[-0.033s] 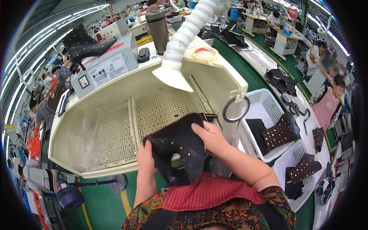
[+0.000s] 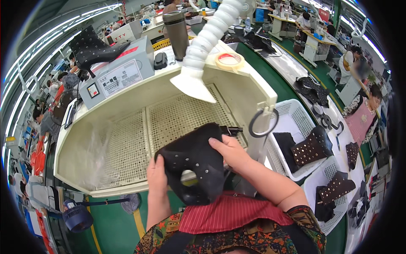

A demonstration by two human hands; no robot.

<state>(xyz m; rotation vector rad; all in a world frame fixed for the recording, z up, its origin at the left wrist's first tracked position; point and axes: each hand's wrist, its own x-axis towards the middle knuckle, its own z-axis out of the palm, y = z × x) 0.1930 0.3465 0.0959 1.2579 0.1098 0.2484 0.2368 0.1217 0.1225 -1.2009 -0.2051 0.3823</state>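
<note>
Before me I hold a black boot upper (image 2: pixel 198 148) with silver studs and a rounded gap in its lower part. My left hand (image 2: pixel 157 174) grips its left edge, thumb on top. On the upper right edge my right hand (image 2: pixel 231 151) pinches the material, the thumb lying over it and the fingers behind, mostly hidden. Beyond the upper, a dark machine arm (image 2: pixel 231 130) sticks out over the perforated bed of the cream-coloured machine table (image 2: pixel 101 186). Whether the upper touches that arm cannot be made out.
A white suction hose (image 2: pixel 192 76) hangs over the bed. At the back stand a studded boot (image 2: pixel 95 48) on a grey box, a tumbler (image 2: pixel 175 36) and a tape roll (image 2: pixel 229 61). White baskets (image 2: pixel 292 106) with studded pieces stand right, beside a black ring (image 2: pixel 264 122). Co-workers sit farther off.
The boot upper has turned and shifted slightly left in my hands. Both hands have moved a little left with it, keeping their grip.
</note>
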